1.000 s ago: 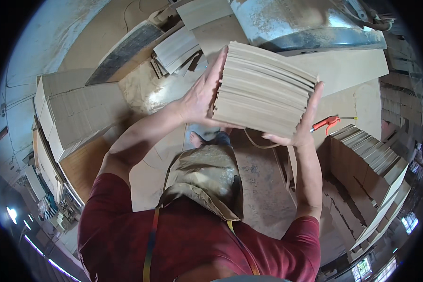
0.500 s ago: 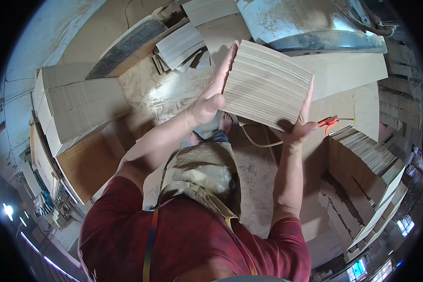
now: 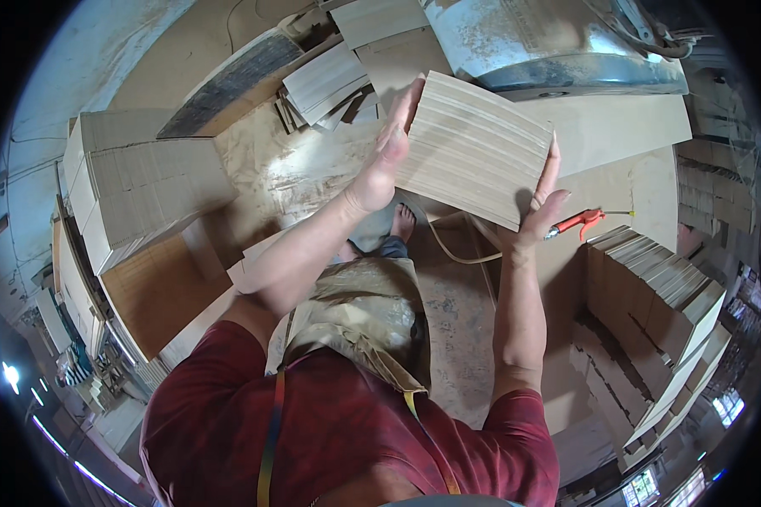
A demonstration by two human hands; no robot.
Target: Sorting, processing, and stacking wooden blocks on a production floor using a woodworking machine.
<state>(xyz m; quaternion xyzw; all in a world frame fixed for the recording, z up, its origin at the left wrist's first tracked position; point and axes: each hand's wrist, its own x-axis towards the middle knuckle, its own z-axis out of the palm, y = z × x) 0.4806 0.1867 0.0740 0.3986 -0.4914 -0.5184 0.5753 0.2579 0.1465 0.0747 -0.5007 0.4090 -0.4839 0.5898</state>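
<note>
A stack of thin wooden boards (image 3: 478,148) is pressed between my two hands, its many edges facing up in pale stripes. My left hand (image 3: 391,152) lies along the stack's left end, its palm against the boards and its fingertips near the far corner. At the opposite end, my right hand (image 3: 539,204) pushes with its fingers upright and its thumb sticking out to the right. What bears the stack from below is hidden. Just right of my right hand lies a red air blow gun (image 3: 579,224) with a thin metal nozzle.
Stacked boards (image 3: 156,190) stand at left, with another stack (image 3: 651,270) at right. A small pile of loose boards (image 3: 325,84) lies at far left of centre. Across the back right is a dusty machine (image 3: 566,51) with a dark rounded edge. A hose (image 3: 448,248) curves below my hands.
The board edges sit more evenly together, with the earlier gaps narrowed. My left thumb has moved up against the stack. My right hand and the stack's right end have shifted slightly left.
</note>
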